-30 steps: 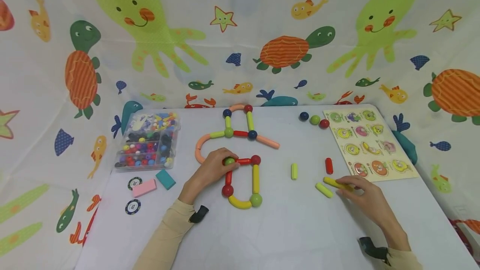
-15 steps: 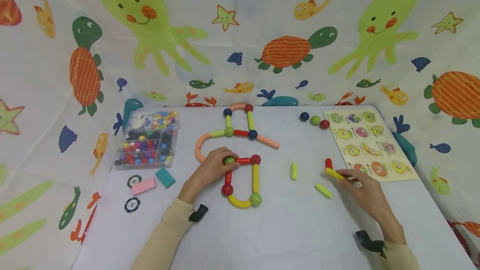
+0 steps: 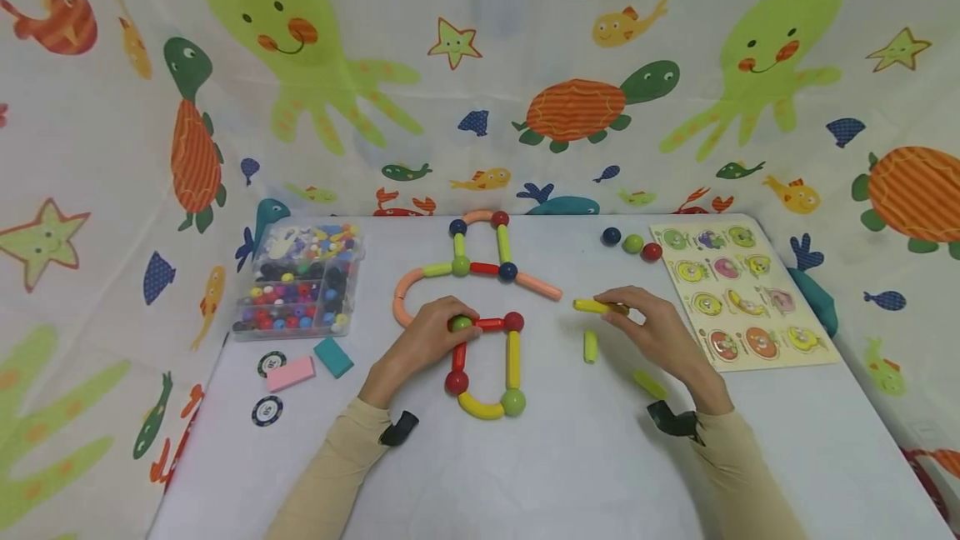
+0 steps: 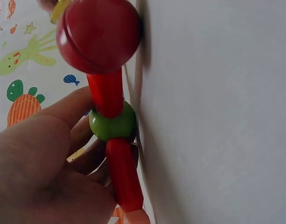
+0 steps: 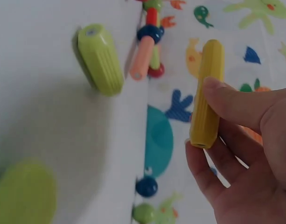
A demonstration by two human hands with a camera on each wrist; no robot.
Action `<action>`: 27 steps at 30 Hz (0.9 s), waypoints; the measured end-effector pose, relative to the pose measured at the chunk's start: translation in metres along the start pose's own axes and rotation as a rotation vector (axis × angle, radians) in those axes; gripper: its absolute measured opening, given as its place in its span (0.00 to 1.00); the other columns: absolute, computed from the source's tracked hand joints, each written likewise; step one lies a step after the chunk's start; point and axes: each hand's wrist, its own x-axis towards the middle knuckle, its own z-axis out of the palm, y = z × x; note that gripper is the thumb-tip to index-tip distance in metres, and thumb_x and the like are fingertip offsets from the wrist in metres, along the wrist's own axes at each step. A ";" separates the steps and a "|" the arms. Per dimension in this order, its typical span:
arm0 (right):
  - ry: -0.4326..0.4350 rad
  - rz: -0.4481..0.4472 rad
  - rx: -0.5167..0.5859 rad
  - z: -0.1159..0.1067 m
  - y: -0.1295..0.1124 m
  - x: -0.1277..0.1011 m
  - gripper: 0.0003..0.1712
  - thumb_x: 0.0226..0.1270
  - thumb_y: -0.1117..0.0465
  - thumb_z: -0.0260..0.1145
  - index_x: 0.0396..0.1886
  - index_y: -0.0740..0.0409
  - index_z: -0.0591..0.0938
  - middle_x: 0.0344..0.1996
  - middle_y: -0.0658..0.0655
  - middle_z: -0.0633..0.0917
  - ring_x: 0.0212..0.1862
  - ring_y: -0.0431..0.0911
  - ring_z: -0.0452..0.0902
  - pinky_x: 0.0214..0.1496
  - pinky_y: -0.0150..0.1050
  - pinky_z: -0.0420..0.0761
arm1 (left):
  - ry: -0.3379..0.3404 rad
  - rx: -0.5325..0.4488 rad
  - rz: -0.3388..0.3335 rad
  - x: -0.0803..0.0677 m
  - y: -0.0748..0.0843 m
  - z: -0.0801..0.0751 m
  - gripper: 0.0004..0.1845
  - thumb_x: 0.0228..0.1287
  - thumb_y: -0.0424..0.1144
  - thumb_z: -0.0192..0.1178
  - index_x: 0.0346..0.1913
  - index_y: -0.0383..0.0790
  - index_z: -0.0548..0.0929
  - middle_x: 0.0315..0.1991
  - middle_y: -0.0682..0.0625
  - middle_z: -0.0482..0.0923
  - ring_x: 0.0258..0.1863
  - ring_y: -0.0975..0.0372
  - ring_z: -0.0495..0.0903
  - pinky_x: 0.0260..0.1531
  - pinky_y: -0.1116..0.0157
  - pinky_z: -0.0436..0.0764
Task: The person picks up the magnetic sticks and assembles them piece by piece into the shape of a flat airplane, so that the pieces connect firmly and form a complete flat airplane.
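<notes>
A chain of colored balls and rods lies on the white table. My left hand [image 3: 431,338] curls around the green ball [image 4: 113,121] in this chain, between two red rods; one red rod [image 4: 124,175] runs below it in the left wrist view. A red ball [image 3: 513,322] and a long yellow rod [image 3: 513,361] belong to the same lower loop. My right hand [image 3: 660,332] pinches a straight yellow rod [image 5: 207,93] between thumb and fingers, raised off the table. Just below it stands a short light-green rod [image 3: 591,347]. A peach rod [image 3: 538,286] sticks out from the upper loop.
Dark blue, green and red balls [image 3: 652,252] lie at the back right beside a fruit puzzle board [image 3: 783,357]. Another light-green rod [image 3: 649,384] is near my right wrist. At left are a bead box [image 3: 296,332], a pink block [image 3: 291,373], a teal block [image 3: 333,357] and two chips [image 3: 267,411].
My right hand has lifted the yellow rod and carried it left, toward the chain. The red rod at right is now hidden behind that hand. My left hand has stayed on the green ball.
</notes>
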 end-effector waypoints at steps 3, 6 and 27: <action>-0.085 -0.023 0.029 0.015 -0.001 0.016 0.16 0.70 0.64 0.69 0.56 0.48 0.86 0.52 0.49 0.87 0.52 0.43 0.81 0.54 0.37 0.80 | -0.001 -0.002 -0.006 0.000 0.001 0.000 0.13 0.64 0.42 0.71 0.49 0.44 0.88 0.45 0.52 0.84 0.45 0.61 0.80 0.52 0.61 0.82; -0.159 -0.023 0.050 0.028 -0.002 0.026 0.17 0.69 0.66 0.69 0.56 0.52 0.86 0.52 0.50 0.87 0.55 0.46 0.81 0.59 0.46 0.81 | -0.008 0.002 -0.012 0.000 0.000 0.002 0.13 0.64 0.42 0.71 0.49 0.44 0.88 0.45 0.52 0.84 0.45 0.61 0.80 0.52 0.61 0.81; -0.272 -0.022 0.064 0.062 -0.005 0.047 0.17 0.69 0.66 0.69 0.56 0.53 0.85 0.50 0.49 0.87 0.53 0.46 0.79 0.64 0.52 0.78 | -0.004 0.004 -0.003 0.000 -0.001 0.000 0.12 0.64 0.42 0.71 0.49 0.44 0.88 0.45 0.54 0.84 0.45 0.63 0.79 0.51 0.62 0.82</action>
